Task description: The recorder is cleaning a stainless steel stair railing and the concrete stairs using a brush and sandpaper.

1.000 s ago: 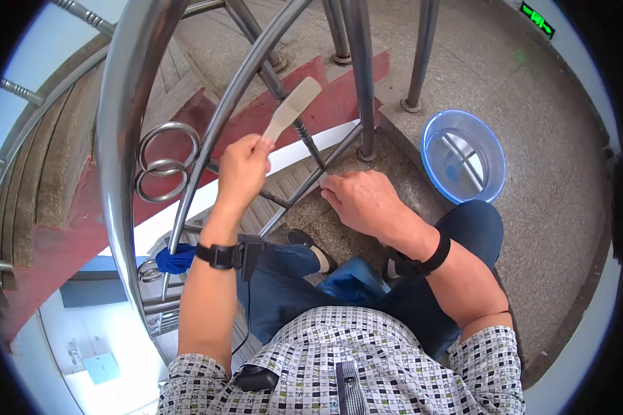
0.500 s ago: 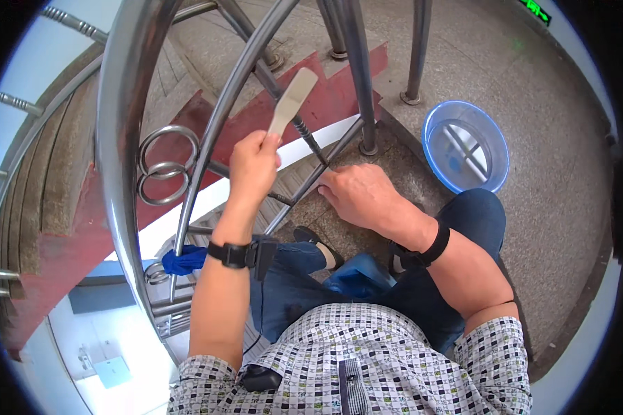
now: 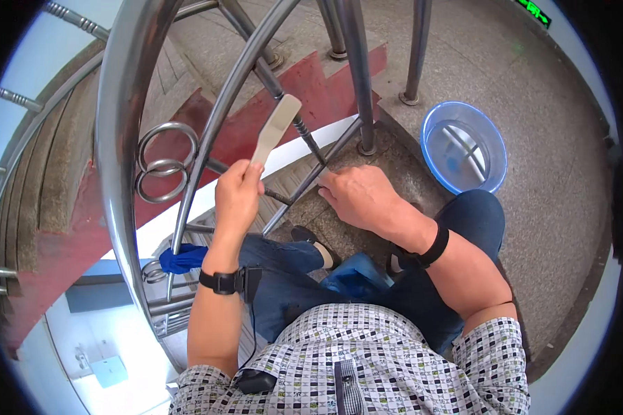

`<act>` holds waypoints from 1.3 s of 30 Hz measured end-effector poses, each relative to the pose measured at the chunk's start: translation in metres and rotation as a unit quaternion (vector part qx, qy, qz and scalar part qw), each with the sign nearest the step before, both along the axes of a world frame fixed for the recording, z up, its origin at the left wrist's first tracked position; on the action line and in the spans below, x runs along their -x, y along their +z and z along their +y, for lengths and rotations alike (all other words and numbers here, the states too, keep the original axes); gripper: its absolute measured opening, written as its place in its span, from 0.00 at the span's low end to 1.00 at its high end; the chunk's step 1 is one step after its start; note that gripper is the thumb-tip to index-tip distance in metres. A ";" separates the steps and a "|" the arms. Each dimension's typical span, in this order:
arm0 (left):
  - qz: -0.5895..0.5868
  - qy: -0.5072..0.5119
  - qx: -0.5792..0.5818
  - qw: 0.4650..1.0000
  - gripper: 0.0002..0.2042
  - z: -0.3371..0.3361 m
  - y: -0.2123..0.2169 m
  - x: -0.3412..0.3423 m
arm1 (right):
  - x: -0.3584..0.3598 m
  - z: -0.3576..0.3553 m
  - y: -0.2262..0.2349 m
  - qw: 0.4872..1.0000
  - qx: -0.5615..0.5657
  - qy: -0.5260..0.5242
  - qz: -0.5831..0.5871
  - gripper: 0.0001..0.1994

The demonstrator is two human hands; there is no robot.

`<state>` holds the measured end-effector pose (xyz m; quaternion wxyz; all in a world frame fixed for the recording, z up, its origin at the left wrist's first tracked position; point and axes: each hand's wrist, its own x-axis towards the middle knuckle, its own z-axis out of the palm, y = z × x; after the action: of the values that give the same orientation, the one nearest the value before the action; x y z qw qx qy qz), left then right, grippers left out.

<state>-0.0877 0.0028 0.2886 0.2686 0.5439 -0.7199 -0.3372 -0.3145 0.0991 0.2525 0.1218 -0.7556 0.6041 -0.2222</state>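
Note:
A flat beige paddle-shaped tool points up and away from my left hand, whose fingers are closed round its narrow end. The wide end lies in front of the metal stair railing. My right hand is closed at a railing bar, close to the joint where a ridged baluster meets it. Its fingertips are partly hidden, but they appear to grip the bar there. A bunched blue cloth hangs on the railing, left of my left forearm.
A blue-rimmed basin stands on the speckled floor at the right. Blue plastic lies between my legs. Interlocked metal rings fill part of the railing. Beyond it are red-edged stairs and a drop to a lower level.
My left hand has drawn the beige tool down and to the left, toward me. My right hand stays at the railing bar almost unmoved.

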 end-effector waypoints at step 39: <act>-0.206 -0.008 0.215 0.955 0.16 -0.025 0.037 0.063 | 0.003 -0.003 -0.012 0.998 0.065 -0.011 -0.014 0.09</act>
<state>-0.1504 -0.0218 0.3257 0.2224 0.5248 -0.8196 -0.0575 -0.3172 0.0961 0.2402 0.0783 -0.7522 0.5947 -0.2728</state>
